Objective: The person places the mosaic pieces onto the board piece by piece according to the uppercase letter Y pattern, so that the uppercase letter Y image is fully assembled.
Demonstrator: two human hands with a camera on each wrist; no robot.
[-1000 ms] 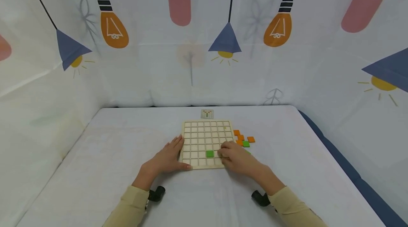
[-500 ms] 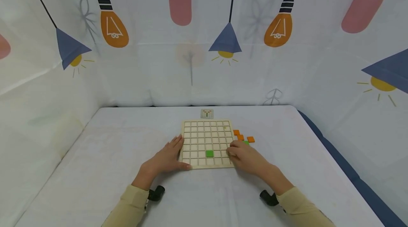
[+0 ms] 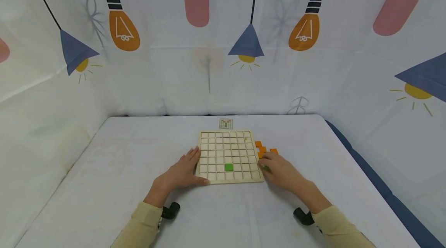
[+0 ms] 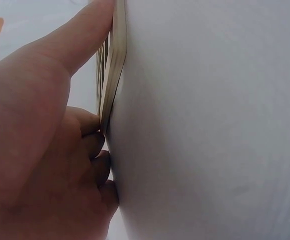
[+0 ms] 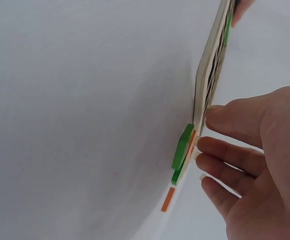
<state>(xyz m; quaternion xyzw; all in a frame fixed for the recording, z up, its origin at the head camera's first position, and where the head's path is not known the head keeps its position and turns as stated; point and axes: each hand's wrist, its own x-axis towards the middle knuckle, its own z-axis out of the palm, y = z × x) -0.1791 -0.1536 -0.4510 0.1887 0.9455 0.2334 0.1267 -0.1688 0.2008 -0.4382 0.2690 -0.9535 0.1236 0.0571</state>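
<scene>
A square wooden grid board (image 3: 213,147) lies on the table with one green tile (image 3: 229,167) in its lower middle. My left hand (image 3: 184,171) rests against the board's left side, its fingers along the edge and its thumb at the near left corner. At the board's right edge is my right hand (image 3: 280,170), thumb and fingers apart in the right wrist view. Beside those fingertips lies a loose green tile (image 5: 183,147), not gripped. Several orange tiles (image 3: 258,144) lie just beyond that hand, which partly covers the loose pile.
Behind the board lies a small pattern card (image 3: 225,124) with a printed grid. White cloth covers the table (image 3: 139,143). A white curtain (image 3: 209,74) printed with lamps hangs behind it.
My right hand has moved right, from over the board's lower right cells to the loose tiles beside it. The left hand and the board have stayed in place.
</scene>
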